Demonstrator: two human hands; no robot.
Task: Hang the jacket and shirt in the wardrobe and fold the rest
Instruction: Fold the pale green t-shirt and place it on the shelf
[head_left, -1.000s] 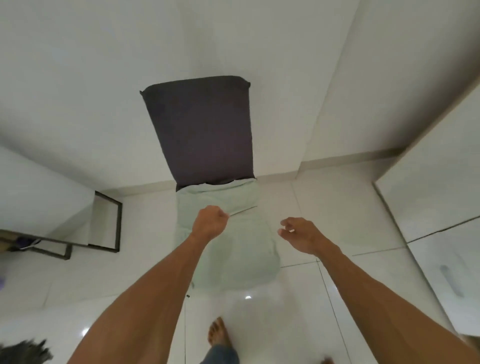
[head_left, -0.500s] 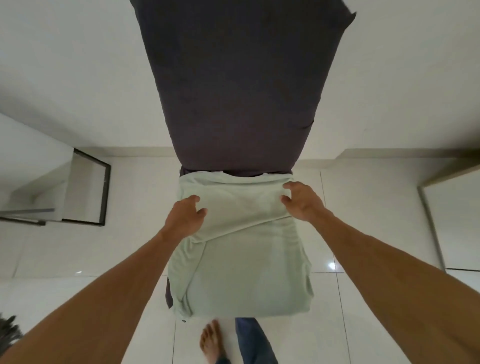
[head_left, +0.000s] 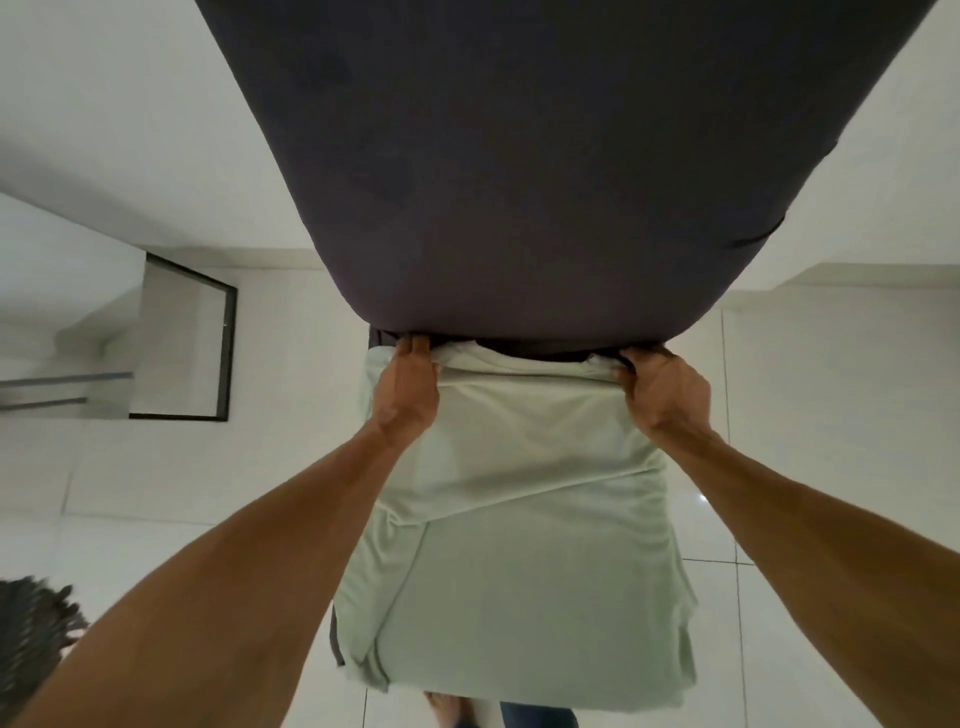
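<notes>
Dark grey padded back (head_left: 545, 156) fills the upper view, white tiled floor (head_left: 831, 415) on both sides. Pale green garment (head_left: 519, 545) lies partly folded just below it, its far edge touching the base of the back. Both my hands are closed on that edge: left hand (head_left: 408, 389) grips the left corner, right hand (head_left: 665, 395) grips the right corner. Black-framed panel (head_left: 182, 338) stands on the left. My bare foot (head_left: 441, 709) shows at the bottom.
</notes>
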